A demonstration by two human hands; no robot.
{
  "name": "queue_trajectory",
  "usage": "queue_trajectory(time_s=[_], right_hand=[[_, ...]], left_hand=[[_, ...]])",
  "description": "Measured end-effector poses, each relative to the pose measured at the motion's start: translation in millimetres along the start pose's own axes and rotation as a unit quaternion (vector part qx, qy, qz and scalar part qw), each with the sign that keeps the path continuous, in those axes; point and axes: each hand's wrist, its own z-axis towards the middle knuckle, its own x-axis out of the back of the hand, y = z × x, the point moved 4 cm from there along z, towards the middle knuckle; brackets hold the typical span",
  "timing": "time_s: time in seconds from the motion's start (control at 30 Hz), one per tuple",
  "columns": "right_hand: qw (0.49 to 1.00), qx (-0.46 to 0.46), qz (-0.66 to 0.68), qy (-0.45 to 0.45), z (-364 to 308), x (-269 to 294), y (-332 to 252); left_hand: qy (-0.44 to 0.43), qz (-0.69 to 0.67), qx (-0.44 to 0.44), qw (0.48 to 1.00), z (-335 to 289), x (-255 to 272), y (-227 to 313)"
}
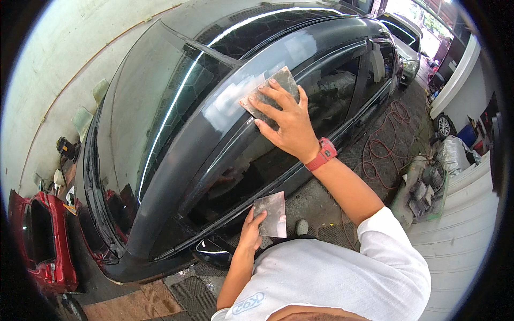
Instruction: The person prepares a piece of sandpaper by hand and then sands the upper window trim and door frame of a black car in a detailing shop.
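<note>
My right hand, with a red watch on its wrist, presses a thin, smudged grey rectangular sheet against the roof edge of a black car. Its fingers spread over the sheet's face, and the thumb reaches along the lower side. Pale grey-white smeared patches lie on the car's roof pillar around it. Lower down, beside the car door, my left hand grips a second flat, roughly square plate, grey with a lighter pinkish edge. The thumb rests on its face; the other fingers are partly hidden behind it.
The car's side window and side mirror sit close to my arms. A red hose coils on the floor at right, near a tray of metal parts. A red car panel stands at far left.
</note>
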Motion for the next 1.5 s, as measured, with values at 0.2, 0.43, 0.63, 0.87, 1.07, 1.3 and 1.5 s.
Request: queue_trajectory(time_s=[0.2, 0.43, 0.63, 0.87, 1.07, 1.3, 1.5], right_hand=[[0.999, 0.014, -0.015, -0.036, -5, 10, 5], [0.998, -0.033, -0.057, 0.019, 46, 43, 7], [0.996, -0.023, -0.063, -0.060, 55, 29, -12], [0.999, -0.001, -0.015, -0.029, -1, 9, -11], [0.999, -0.026, 0.025, -0.040, -10, 43, -4], [0.804, -0.084, 0.568, -0.153, -55, 92, -45], [0.960, -0.012, 0.201, -0.192, -70, 94, -40]], left_hand=[[0.007, -0.002, -0.008, 1.000, 0, 3, 1], [-0.015, -0.010, -0.007, 1.000, 2, 2, -2], [0.008, -0.003, 0.000, 1.000, 3, 5, -4], [0.002, 0.018, -0.018, 1.000, 1, 2, -1], [0.029, -0.029, -0.118, 0.992, -41, -43, 47], [0.133, -0.033, -0.458, 0.878, -73, -109, 157], [0.083, -0.068, -0.450, 0.886, -51, -129, 172]])
